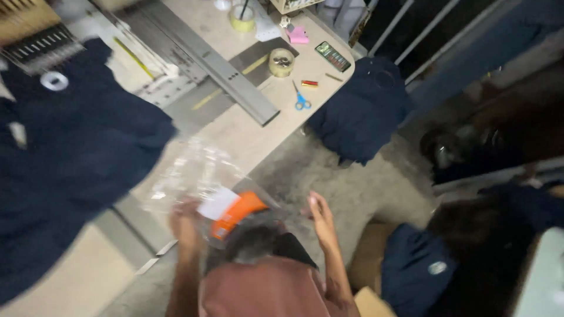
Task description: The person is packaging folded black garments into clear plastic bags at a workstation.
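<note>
That clear plastic bag sits at the worktop edge, about 12 o'clock from both hands. Left hand pinches its near edge; right hand hovers open. Looks light, floppy, slippery, so grab the rim.

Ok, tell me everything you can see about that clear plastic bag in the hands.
The clear plastic bag looks thin, crinkled and glossy, blurred by motion. It holds a dark folded garment with an orange card and a white slip on top. The left hand holds its left edge; the right hand is at its right side, over the table edge.
</note>
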